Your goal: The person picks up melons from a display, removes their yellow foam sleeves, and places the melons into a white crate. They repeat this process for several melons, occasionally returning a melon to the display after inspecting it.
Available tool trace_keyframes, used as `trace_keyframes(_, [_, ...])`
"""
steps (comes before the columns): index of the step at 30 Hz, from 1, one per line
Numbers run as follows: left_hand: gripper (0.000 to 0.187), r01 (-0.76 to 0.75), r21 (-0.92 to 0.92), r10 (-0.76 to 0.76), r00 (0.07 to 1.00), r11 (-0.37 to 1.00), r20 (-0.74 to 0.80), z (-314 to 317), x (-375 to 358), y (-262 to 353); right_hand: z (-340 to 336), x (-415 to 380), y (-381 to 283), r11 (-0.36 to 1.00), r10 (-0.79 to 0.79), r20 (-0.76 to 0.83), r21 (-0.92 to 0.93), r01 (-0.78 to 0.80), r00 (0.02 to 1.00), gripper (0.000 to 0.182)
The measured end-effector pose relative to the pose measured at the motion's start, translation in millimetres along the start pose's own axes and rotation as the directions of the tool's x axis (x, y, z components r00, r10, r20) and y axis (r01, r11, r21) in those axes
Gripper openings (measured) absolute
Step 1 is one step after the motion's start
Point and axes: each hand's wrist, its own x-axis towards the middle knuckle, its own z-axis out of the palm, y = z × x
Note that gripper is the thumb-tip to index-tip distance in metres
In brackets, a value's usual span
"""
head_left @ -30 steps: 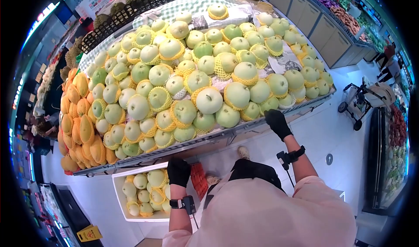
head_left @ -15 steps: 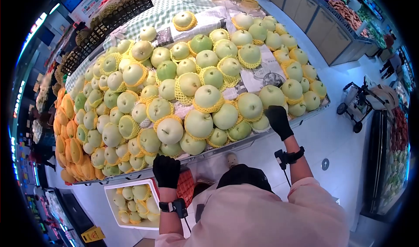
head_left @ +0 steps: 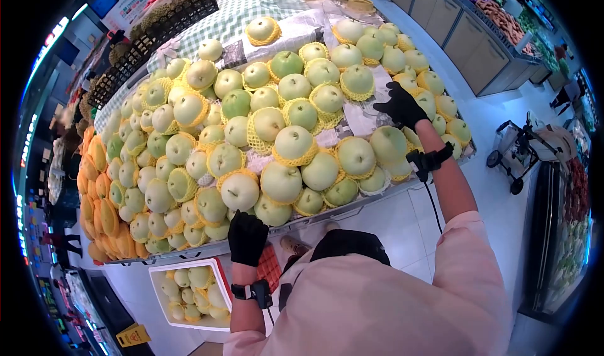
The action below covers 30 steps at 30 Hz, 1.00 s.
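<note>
Pale green melons, many in yellow foam nets, are heaped on a slanted display stand. My right hand, in a black glove, is stretched over the right part of the heap. Its fingers are apart and hold nothing, close to a bare patch of newspaper and the melons on the right. My left hand, also black-gloved, is at the stand's front edge, just below a netted melon. Its fingers are curled in, with nothing visible in them.
A white foam box of melons stands on the floor at the front left, beside a red checked item. Orange-yellow fruit fills the stand's left end. Durians in a black crate lie behind. A stroller stands right.
My right hand has moved up and inward from the front right edge, over the melons, and its fingers have spread. My left hand has shifted slightly right and up along the edge.
</note>
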Motion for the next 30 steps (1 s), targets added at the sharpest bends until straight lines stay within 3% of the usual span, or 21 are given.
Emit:
trace_keyframes(1, [0.028, -0.043, 0.208, 0.048, 0.999, 0.977, -0.019, -2.4, -0.6, -11.3, 2.3, 16.9, -3.6, 0.999, 0.027, 0.004, -0.045, -0.027, 1.0, 0.093])
trace_keyframes(2, [0.031, -0.074, 0.408, 0.095, 0.995, 0.91, -0.03, -3.6, -2.0, -24.4, 6.5, 25.8, -19.9, 0.992, -0.057, -0.066, -0.115, 0.049, 0.996, 0.107])
trace_keyframes(3, [0.032, -0.065, 0.454, 0.096, 0.994, 0.889, -0.045, -6.9, -7.8, -35.8, -1.2, 33.0, -31.2, 0.989, 0.143, 0.145, 0.022, -0.148, 0.979, 0.111])
trace_keyframes(4, [0.034, -0.055, 0.498, 0.098, 0.993, 0.865, -0.059, -8.8, -11.6, -38.9, 4.1, 41.2, -32.9, 0.98, 0.184, 0.159, 0.046, -0.193, 0.97, 0.115])
trace_keyframes(5, [0.034, -0.019, 0.4, 0.057, 0.995, 0.916, -0.083, -9.7, -12.9, -29.2, 11.2, 56.7, -32.3, 0.969, 0.222, 0.172, 0.068, -0.237, 0.96, 0.119])
trace_keyframes(7, [0.035, 0.028, -0.133, -0.048, 0.988, 0.991, -0.145, -13.7, -18.8, -34.2, 34.7, 88.0, -13.6, 0.967, 0.252, 0.073, -0.041, -0.25, 0.965, 0.124])
trace_keyframes(8, [0.035, 0.014, -0.537, -0.119, 0.98, 0.844, -0.161, -14.9, -22.3, -49.1, 42.2, 98.0, -10.9, 0.972, 0.192, 0.047, -0.147, -0.183, 0.98, 0.125])
trace_keyframes(10, [0.034, -0.016, -0.834, -0.191, 0.971, 0.552, -0.145, -20.8, -32.8, -66.8, 50.6, 112.1, -7.3, 0.965, 0.104, 0.024, -0.244, -0.095, 0.994, 0.125])
trace_keyframes(11, [0.032, -0.01, -0.827, -0.195, 0.97, 0.562, -0.144, -23.3, -38.2, -70.9, 52.9, 116.2, -7.1, 0.969, 0.08, 0.019, -0.237, -0.073, 0.997, 0.126])
trace_keyframes(12, [0.031, -0.004, -0.821, -0.198, 0.97, 0.57, -0.142, -24.9, -42.4, -75.3, 59.2, 118.2, -7.4, 0.967, 0.155, -0.1, -0.188, -0.172, 0.983, 0.11])
trace_keyframes(13, [0.031, 0.022, -0.575, -0.146, 0.974, 0.818, -0.17, -24.4, -42.6, -63.7, 62.4, 121.1, -8.4, 0.973, 0.151, -0.114, -0.16, -0.168, 0.982, 0.11])
trace_keyframes(14, [0.032, 0.044, -0.257, -0.092, 0.98, 0.965, -0.176, -22.8, -40.6, -41.0, 65.1, 123.0, -7.2, 0.977, 0.149, -0.128, -0.132, -0.166, 0.98, 0.109])
trace_keyframes(16, [0.033, 0.072, -0.018, -0.074, 0.976, 0.997, -0.204, -25.7, -45.0, -46.5, 68.3, 124.1, -9.0, 0.982, 0.141, -0.174, -0.104, -0.161, 0.975, 0.107])
trace_keyframes(17, [0.034, 0.082, -0.127, -0.111, 0.964, 0.989, -0.242, -31.7, -49.4, -66.3, 69.6, 123.5, -10.6, 0.986, 0.128, -0.181, -0.087, -0.145, 0.975, 0.106])
trace_keyframes(19, [0.034, 0.046, -0.463, -0.173, 0.957, 0.885, -0.235, -34.5, -53.2, -85.6, 70.7, 121.4, -14.3, 0.992, 0.103, -0.2, -0.051, -0.115, 0.974, 0.105])
trace_keyframes(21, [0.034, -0.006, -0.79, -0.202, 0.966, 0.613, -0.164, -29.9, -52.1, -84.9, 71.8, 118.5, -19.3, 0.988, 0.138, -0.184, -0.045, -0.149, 0.973, 0.101])
trace_keyframes(24, [0.031, -0.045, -0.973, -0.269, 0.957, 0.228, -0.107, -20.4, -37.0, -36.9, 74.7, 121.2, -16.9, 0.993, 0.117, -0.161, -0.011, -0.121, 0.98, 0.097])
trace_keyframes(26, [0.027, 0.024, -0.569, -0.161, 0.968, 0.822, -0.191, -21.1, -36.3, -52.2, 79.0, 125.9, -3.9, 0.996, 0.085, -0.161, 0.024, -0.082, 0.983, 0.088])
trace_keyframes(28, [0.024, 0.058, -0.135, -0.089, 0.97, 0.989, -0.228, -23.0, -33.2, -57.5, 77.8, 130.6, 5.4, 0.997, 0.053, -0.175, 0.06, -0.044, 0.983, 0.073])
trace_keyframes(29, [0.022, 0.079, -0.036, -0.086, 0.962, 0.996, -0.258, -24.0, -31.3, -55.0, 74.5, 132.1, 7.4, 0.997, 0.036, -0.181, 0.075, -0.022, 0.983, 0.065])
trace_keyframes(30, [0.021, 0.073, 0.012, -0.068, 0.965, 0.997, -0.252, -24.1, -30.4, -52.8, 66.2, 134.3, 11.3, 0.988, 0.104, -0.059, 0.123, -0.096, 0.993, 0.079])
